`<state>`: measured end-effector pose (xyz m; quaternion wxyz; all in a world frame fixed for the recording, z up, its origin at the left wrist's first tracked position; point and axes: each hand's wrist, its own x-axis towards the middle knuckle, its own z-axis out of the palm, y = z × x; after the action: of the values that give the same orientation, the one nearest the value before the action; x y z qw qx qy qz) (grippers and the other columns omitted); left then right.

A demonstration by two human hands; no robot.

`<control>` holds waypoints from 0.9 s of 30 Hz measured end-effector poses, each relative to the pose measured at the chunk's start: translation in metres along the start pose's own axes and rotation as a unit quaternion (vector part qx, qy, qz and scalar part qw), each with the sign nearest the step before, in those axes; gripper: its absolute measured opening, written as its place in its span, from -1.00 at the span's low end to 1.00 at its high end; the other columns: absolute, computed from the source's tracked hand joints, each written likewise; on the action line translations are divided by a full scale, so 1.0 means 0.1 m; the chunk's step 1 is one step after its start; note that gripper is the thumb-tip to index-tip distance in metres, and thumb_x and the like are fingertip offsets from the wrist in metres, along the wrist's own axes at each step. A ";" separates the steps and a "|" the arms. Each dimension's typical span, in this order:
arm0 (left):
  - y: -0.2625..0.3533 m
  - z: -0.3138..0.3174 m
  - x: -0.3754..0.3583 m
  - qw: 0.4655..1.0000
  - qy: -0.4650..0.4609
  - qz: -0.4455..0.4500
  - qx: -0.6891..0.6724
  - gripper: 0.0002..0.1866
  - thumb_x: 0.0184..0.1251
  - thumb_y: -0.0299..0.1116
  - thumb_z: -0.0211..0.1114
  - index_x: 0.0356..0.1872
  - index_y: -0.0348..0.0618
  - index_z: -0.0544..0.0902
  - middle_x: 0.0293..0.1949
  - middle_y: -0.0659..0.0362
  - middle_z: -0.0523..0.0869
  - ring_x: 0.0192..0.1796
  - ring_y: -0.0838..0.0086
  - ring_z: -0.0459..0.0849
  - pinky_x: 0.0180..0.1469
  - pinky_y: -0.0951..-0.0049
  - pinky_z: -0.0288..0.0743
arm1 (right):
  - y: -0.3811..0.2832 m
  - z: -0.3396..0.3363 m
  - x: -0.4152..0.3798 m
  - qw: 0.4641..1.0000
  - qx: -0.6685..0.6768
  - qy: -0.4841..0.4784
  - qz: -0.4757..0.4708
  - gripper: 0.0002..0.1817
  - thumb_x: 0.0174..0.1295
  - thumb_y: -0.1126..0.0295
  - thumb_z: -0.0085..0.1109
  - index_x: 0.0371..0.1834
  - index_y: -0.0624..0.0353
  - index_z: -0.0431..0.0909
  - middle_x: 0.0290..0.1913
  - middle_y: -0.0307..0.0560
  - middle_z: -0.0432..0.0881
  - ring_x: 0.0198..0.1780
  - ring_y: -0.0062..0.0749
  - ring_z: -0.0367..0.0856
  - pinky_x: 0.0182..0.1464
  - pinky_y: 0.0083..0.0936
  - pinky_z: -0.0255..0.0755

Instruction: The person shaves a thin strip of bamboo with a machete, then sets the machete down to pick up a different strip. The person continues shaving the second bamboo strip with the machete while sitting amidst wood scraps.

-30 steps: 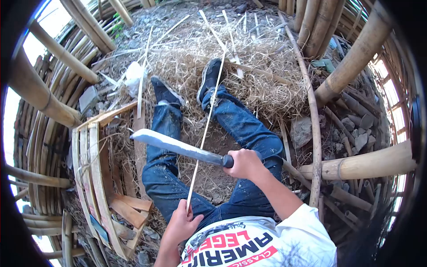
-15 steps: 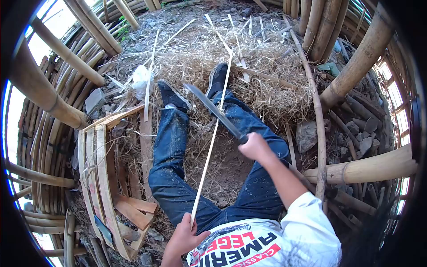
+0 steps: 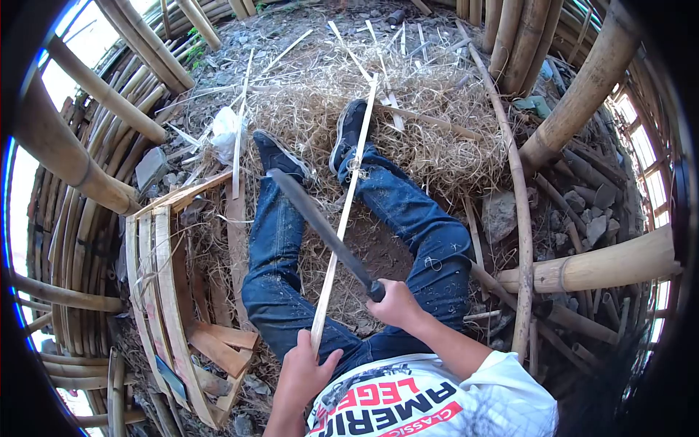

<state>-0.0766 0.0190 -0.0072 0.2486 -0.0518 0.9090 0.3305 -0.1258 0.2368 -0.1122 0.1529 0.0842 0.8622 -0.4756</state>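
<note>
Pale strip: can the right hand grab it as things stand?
Probably not: the right hand is taken up gripping the machete. Otherwise the pale strip, held by the left hand, looks near enough.

Thin pale strip (image 3: 346, 207) slanting lengthwise, dark long-bladed knife (image 3: 318, 218) angled across it

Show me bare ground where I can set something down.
Mostly bare soil, bordered in this view by the wooden strip, knife and right leg; the right hand borders its near side. Crowded: straw beyond the shoes, crate at left, stones at right.
</note>
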 end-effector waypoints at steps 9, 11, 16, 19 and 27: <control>-0.25 -0.06 -0.01 0.992 0.032 0.073 -0.096 -0.78 0.36 -0.38 0.27 -0.14 -0.27 0.45 -0.56 -0.08 0.60 -0.53 0.06 0.64 -0.46 0.18 0.46 | -0.29 0.11 -0.24 0.994 -0.050 -0.071 -0.062 -0.69 0.00 0.21 0.29 -0.28 0.21 0.64 -0.44 0.25 0.68 -0.29 0.18 0.70 -0.15 -0.06 0.58; -0.19 -0.16 -0.03 0.987 -0.017 0.026 -0.157 -0.80 0.36 -0.39 0.24 -0.16 -0.28 0.45 -0.54 -0.13 0.63 -0.45 -0.01 0.69 -0.40 0.13 0.49 | -0.32 0.12 -0.25 0.994 -0.042 -0.078 -0.067 -0.69 0.00 0.21 0.29 -0.29 0.21 0.64 -0.44 0.25 0.68 -0.30 0.17 0.70 -0.16 -0.07 0.58; -0.23 -0.17 -0.03 0.987 0.005 0.047 -0.157 -0.76 0.35 -0.44 0.28 -0.08 -0.25 0.45 -0.58 0.14 0.59 -0.57 0.52 0.56 -0.50 0.40 0.38 | -0.43 0.10 -0.29 0.993 -0.029 -0.085 -0.076 -0.74 -0.05 0.29 0.30 -0.34 0.21 0.60 -0.46 0.25 0.65 -0.31 0.19 0.67 -0.25 -0.10 0.56; -0.12 -0.13 -0.03 0.993 0.019 0.042 -0.108 -0.69 0.31 -0.39 0.32 -0.07 -0.28 0.42 -0.59 0.05 0.58 -0.58 0.41 0.57 -0.49 0.37 0.38 | -0.42 0.10 -0.29 0.987 -0.067 -0.099 -0.110 -0.72 -0.06 0.25 0.32 -0.34 0.19 0.61 -0.44 0.23 0.67 -0.31 0.18 0.68 -0.22 -0.10 0.57; -0.28 0.02 0.04 0.999 0.021 0.018 -0.035 -0.68 0.34 -0.33 0.26 -0.07 -0.33 0.39 -0.50 -0.19 0.63 -0.39 -0.13 0.65 -0.35 0.04 0.46 | -0.44 -0.10 0.01 0.966 -0.190 -0.145 -0.101 -0.73 -0.12 0.19 0.30 -0.35 0.06 0.70 -0.39 0.14 0.71 -0.24 0.06 0.72 -0.11 -0.12 0.59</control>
<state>-0.0722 -0.0009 -0.0264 0.2217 -0.0512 0.9026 0.3654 -0.1410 0.2214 -0.0724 0.2411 -0.1035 0.9091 -0.3236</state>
